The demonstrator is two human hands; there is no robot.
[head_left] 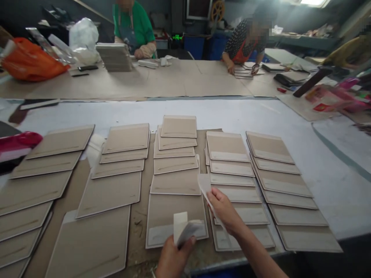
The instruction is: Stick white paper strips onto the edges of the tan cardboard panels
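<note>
My left hand [173,258], at the bottom middle, is closed around a small bundle of white paper strips [181,226], some of them curled. To its upper right, my right hand [224,208] pinches one long white strip [205,183], which hangs down past the wrist. Below the hands lies a grey-brown board [176,206] with a whitish strip along its near edge, the lowest in the middle column. More boards overlap in a column [228,144] under my right hand, several with whitish bands along their near edges.
Further overlapping boards lie in columns at the right [301,214] and left [110,193]. Across the white tabletop [232,112] stands a brown-covered bench [171,83], where a person in green [142,23] and a person in an orange apron [243,46] work. An orange bag [31,61] sits far left.
</note>
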